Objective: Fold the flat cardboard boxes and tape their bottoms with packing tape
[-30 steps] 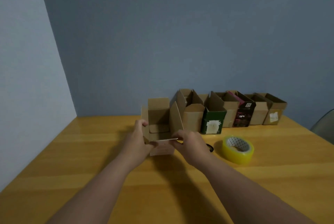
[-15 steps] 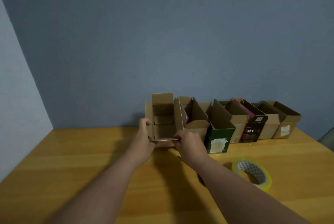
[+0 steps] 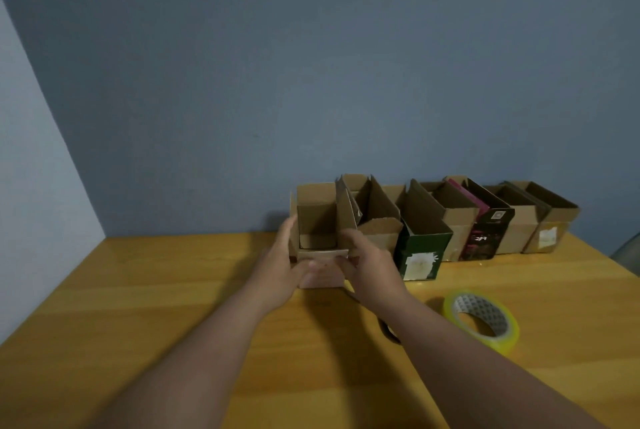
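Observation:
A small brown cardboard box (image 3: 317, 220) stands upright on the wooden table (image 3: 138, 307), its top flaps up, at the left end of a row of boxes. My left hand (image 3: 282, 262) holds its left side, thumb along the wall and fingers under the front. My right hand (image 3: 367, 262) grips its right front corner. A roll of yellowish packing tape (image 3: 481, 319) lies flat on the table to the right of my right forearm.
Several folded boxes line the back wall: a plain one (image 3: 377, 220), a green one (image 3: 420, 248), a black-and-pink one (image 3: 485, 231), brown ones (image 3: 550, 220) at the far right. A dark object (image 3: 389, 333) shows partly under my right forearm. A chair edge (image 3: 628, 252) sits far right.
Both hands have carried the small box away from me to the left end of the row by the wall. The view has tilted, so the tape roll now appears lower right.

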